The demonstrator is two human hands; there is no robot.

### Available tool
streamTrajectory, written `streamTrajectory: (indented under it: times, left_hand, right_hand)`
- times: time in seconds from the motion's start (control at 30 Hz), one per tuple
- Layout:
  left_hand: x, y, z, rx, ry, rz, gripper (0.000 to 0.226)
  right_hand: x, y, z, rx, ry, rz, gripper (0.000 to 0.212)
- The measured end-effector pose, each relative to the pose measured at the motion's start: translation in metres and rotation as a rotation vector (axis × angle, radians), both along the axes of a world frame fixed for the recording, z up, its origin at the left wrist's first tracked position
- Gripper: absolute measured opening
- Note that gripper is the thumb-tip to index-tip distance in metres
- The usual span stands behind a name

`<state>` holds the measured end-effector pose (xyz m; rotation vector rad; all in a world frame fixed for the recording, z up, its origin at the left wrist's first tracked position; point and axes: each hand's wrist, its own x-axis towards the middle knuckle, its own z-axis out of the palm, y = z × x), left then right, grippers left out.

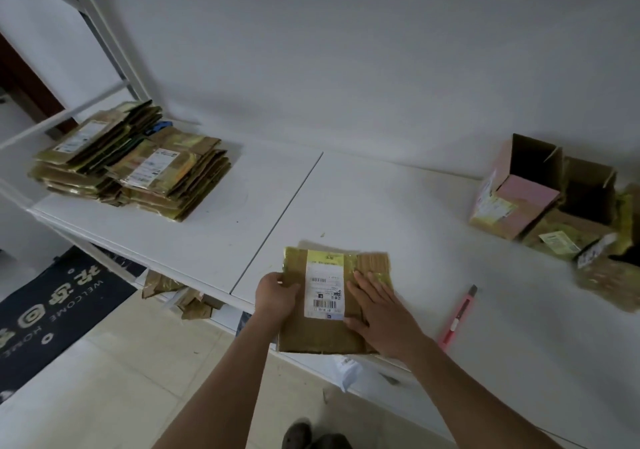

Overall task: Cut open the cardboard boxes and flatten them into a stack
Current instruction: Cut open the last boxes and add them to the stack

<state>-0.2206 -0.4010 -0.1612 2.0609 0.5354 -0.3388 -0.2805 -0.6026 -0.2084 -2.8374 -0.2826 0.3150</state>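
On the white table (398,206), the stack (131,161) of flattened boxes sits far left. At the near edge lies a flattened box (325,331): the left hand (275,298) curls round its left side, and the right hand (381,313) presses it with straight, slightly spread fingers. It looks light and stiff with slick tape, best carried by opposite edges; beside it to the right lies a pink cutter (457,319), then open boxes (540,199)
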Motion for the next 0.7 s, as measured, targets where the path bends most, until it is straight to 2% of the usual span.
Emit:
streamTrajectory:
  times: [0.1,0.17,0.23,0.3,0.4,0.5,0.57,0.7]
  left_hand:
    - [0.002,0.011,0.008,-0.272,-0.001,0.258,0.022]
    - [0.004,0.021,0.016,-0.429,-0.028,0.430,0.019]
    - [0.005,0.036,0.024,-0.548,-0.048,0.550,0.016]
    - [0.003,0.053,0.031,-0.633,-0.066,0.619,0.013]
    - [-0.001,0.076,0.037,-0.761,-0.089,0.660,0.012]
    - [0.003,0.104,0.038,-0.868,-0.118,0.687,0.015]
    - [0.013,0.128,0.039,-0.863,-0.152,0.694,0.020]
    - [0.050,0.177,0.049,-0.655,-0.270,0.584,0.063]
  right_hand:
    - [-0.002,0.019,0.017,0.027,-0.213,-0.154,0.070]
    - [-0.001,0.041,0.033,0.174,-0.342,-0.302,0.068]
    - [0.003,0.065,0.047,0.432,-0.340,-0.419,0.071]
    - [0.008,0.090,0.058,0.704,-0.250,-0.469,0.076]
    - [0.018,0.126,0.070,0.936,-0.225,-0.521,0.081]
    - [0.035,0.158,0.078,0.978,-0.312,-0.575,0.079]
    - [0.051,0.181,0.084,0.952,-0.353,-0.554,0.070]
    - [0.104,0.226,0.100,0.845,-0.462,-0.467,0.056]
